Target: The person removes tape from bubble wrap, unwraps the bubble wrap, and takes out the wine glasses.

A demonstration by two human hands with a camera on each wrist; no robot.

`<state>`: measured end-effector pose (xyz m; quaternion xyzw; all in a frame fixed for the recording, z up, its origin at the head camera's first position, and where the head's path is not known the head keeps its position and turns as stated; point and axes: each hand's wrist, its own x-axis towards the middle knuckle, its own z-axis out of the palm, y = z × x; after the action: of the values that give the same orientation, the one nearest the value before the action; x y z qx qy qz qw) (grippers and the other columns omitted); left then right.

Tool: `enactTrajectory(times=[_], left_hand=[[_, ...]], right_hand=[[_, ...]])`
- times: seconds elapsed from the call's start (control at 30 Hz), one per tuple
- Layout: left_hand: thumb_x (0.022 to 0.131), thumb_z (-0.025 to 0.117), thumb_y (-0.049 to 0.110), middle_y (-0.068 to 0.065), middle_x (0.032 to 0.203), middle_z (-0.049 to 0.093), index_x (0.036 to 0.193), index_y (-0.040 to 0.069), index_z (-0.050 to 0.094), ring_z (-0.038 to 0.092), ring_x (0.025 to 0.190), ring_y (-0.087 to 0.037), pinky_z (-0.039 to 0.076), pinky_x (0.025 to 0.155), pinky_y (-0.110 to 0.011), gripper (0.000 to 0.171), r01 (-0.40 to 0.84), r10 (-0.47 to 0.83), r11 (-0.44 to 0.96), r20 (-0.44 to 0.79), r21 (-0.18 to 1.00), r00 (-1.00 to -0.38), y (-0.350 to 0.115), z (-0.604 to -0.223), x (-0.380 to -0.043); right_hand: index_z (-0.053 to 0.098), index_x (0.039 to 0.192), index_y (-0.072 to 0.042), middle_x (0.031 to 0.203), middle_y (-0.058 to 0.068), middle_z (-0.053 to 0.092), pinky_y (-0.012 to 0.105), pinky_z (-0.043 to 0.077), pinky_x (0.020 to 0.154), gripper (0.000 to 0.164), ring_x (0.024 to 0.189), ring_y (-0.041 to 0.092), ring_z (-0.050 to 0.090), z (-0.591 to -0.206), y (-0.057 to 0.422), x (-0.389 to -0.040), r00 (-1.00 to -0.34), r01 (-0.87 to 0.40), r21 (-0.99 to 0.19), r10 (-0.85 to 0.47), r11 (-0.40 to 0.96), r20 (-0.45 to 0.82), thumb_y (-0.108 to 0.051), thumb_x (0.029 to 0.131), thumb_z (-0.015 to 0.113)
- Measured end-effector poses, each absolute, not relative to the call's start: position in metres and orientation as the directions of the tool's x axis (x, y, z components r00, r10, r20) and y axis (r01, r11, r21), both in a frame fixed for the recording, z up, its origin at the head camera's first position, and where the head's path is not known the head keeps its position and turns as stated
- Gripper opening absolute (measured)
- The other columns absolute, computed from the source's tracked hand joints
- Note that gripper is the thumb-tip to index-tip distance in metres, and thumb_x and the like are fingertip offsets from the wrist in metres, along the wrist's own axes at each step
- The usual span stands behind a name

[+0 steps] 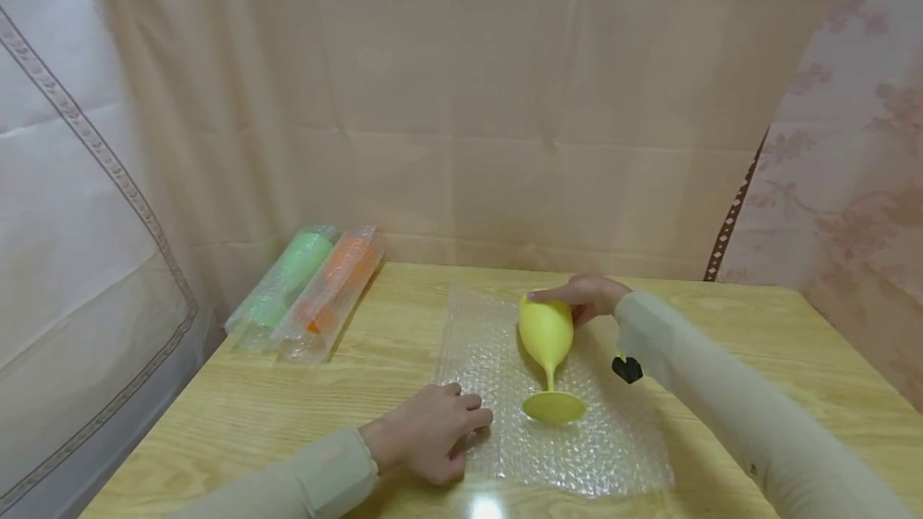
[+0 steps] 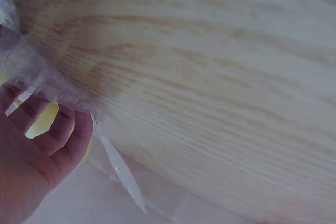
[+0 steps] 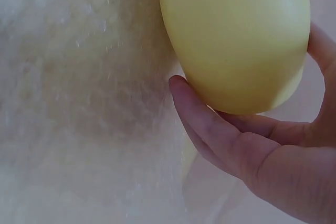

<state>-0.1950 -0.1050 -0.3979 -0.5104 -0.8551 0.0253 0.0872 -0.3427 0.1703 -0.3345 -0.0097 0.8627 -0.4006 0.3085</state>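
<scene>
A yellow goblet (image 1: 546,331) is held on a slant above a sheet of bubble wrap (image 1: 476,359), with its round foot toward the near side. My right hand (image 1: 593,295) grips the bowl near the rim; in the right wrist view, fingers (image 3: 210,124) lie beneath the yellow bowl (image 3: 236,40) with the thumb side partly hidden behind it. At the left edge of the sheet, my left hand (image 1: 433,432) rests low on the table. In the left wrist view its spread, slightly bent fingers (image 2: 58,129) touch the wrap's edge (image 2: 58,85).
Two bubble-wrapped bundles, one green (image 1: 288,279) and one orange (image 1: 339,279), lie side by side at the table's back left. The wooden table (image 1: 721,327) meets a beige cloth (image 1: 461,102) behind, with patterned cloths at both sides. A small black object (image 1: 626,369) hangs by my right cuff.
</scene>
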Motion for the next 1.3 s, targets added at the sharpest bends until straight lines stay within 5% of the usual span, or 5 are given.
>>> enactTrajectory(times=[0.4,0.73,1.17,1.3], left_hand=[[0.069,0.066,0.03,0.012,0.076,0.048,0.096,0.023,0.055,0.036,0.062,-0.003,0.023,0.053,-0.015,0.03,0.866,0.872,0.487,0.111,-0.109,-0.477,-0.103,-0.394,-0.193],[0.069,0.065,0.031,0.013,0.077,0.047,0.097,0.024,0.054,0.036,0.063,-0.002,0.025,0.053,-0.014,0.031,0.869,0.872,0.487,0.099,-0.086,-0.479,-0.105,-0.397,-0.193],[0.069,0.066,0.031,0.013,0.078,0.049,0.099,0.025,0.055,0.038,0.063,-0.002,0.025,0.053,-0.014,0.033,0.865,0.872,0.488,0.108,-0.115,-0.477,-0.107,-0.397,-0.193],[0.069,0.066,0.031,0.013,0.078,0.049,0.1,0.025,0.056,0.038,0.063,-0.003,0.025,0.053,-0.015,0.033,0.86,0.868,0.496,0.098,-0.116,-0.487,-0.107,-0.395,-0.193]], right_hand=[[0.051,0.114,0.004,0.099,0.006,0.056,0.029,0.053,0.081,0.061,0.089,0.017,0.057,-0.336,0.165,-0.341,-0.803,0.264,-0.724,-0.271,0.638,-0.531,-0.05,0.088,0.06],[0.056,0.098,0.0,0.085,0.001,0.058,0.024,0.053,0.072,0.048,0.077,0.012,0.058,-0.338,0.166,-0.332,-0.827,0.248,-0.749,-0.269,0.615,-0.494,-0.047,0.089,0.06],[0.062,0.073,-0.012,0.068,-0.005,0.062,0.032,0.051,0.085,0.044,0.068,0.01,0.059,-0.329,0.165,-0.315,-0.866,0.076,-0.788,-0.351,0.611,-0.356,-0.053,0.088,0.059],[0.062,0.08,-0.009,0.073,-0.003,0.062,0.034,0.049,0.089,0.047,0.074,0.013,0.059,-0.324,0.164,-0.308,-0.888,0.053,-0.776,-0.325,0.629,-0.325,-0.056,0.085,0.061]])
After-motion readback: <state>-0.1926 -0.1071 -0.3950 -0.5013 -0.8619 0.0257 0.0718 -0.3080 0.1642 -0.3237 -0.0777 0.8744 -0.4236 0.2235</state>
